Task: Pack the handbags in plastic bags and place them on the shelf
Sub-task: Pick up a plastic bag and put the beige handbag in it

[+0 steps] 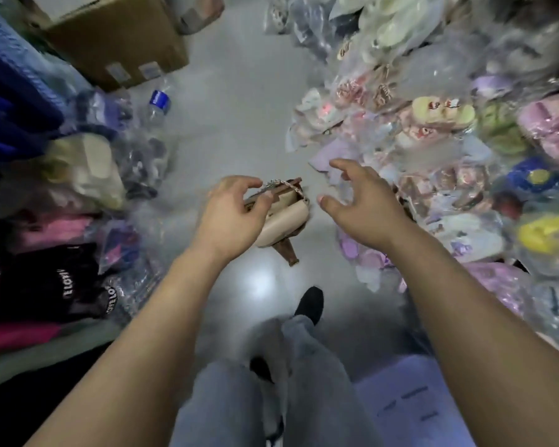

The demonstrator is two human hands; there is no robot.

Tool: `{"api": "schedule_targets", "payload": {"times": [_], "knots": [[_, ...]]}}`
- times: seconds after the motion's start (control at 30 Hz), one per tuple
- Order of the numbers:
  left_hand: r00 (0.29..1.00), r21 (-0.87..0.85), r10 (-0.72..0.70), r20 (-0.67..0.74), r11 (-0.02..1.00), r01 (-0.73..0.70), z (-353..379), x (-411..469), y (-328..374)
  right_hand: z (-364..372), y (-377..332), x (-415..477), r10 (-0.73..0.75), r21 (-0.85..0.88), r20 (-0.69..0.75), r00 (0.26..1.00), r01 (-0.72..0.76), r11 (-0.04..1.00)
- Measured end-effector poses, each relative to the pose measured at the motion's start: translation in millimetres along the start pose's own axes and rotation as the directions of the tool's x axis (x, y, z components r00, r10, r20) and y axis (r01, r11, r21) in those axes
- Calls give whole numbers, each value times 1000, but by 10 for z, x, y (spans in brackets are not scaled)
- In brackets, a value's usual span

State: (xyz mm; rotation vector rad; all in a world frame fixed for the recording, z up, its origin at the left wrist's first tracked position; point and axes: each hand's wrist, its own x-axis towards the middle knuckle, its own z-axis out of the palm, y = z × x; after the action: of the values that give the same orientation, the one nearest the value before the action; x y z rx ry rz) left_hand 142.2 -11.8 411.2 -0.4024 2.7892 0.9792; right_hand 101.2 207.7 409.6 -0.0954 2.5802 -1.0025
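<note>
**Narrow aisle, handbag in the left hand**

Along the left edge, bagged clothing (62,253) spills onto the floor (239,124), with a cardboard box (117,43) and a plastic water bottle (155,104) farther back. A strip of bare grey floor runs up the middle, where the person stands. The left hand (229,214) curls round the top of a beige handbag (284,221) and holds it above the floor. Just beside the bag but not touching it, the right hand (359,204) hangs with fingers spread, gripping nothing. Bagged slippers (449,124) crowd the right edge.

Handbag (284,221) between bagged goods (433,130) right and clothes (46,279) left.
</note>
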Motion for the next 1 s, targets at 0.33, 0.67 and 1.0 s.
{"api": "schedule_targets", "payload": {"times": [0.33, 0.67, 1.0], "knots": [[904, -10, -423, 56, 905, 424, 2015, 1286, -1809, 1945, 1266, 1788, 103, -196, 150, 983, -72, 978], [691, -39, -721, -52, 693, 720, 3634, 2335, -3456, 3770, 2651, 2917, 219, -294, 181, 959, -160, 942], [641, -128, -727, 245, 631, 765, 4069, 2947, -4031, 4265, 2773, 3249, 153, -662, 80, 985, -62, 747]]}}
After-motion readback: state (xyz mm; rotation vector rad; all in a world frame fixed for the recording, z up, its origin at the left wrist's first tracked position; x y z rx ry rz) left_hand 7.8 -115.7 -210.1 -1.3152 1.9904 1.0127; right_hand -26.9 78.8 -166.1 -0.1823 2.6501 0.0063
